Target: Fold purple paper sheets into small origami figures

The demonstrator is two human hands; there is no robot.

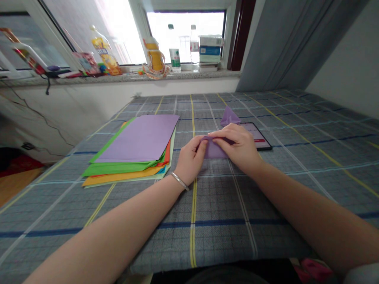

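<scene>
Between my two hands is a small piece of folded purple paper (215, 151), its upper edge pinched. My left hand (191, 156), with a silver bangle on the wrist, grips the left end between thumb and fingers. On the right side, my right hand (237, 144) pinches the top edge, covering part of the paper. Just beyond the right hand sits a purple folded paper shape (230, 116) with a pointed top. Beside it lies a phone (257, 136) with its screen lit, partly hidden by my right hand.
To the left lies a stack of coloured paper, a purple sheet (139, 138) on top and green and orange below. Checked cloth (213, 201) covers the surface. Along the windowsill (195, 74) stand bottles, a yellow cup (155, 57) and a box (210, 50).
</scene>
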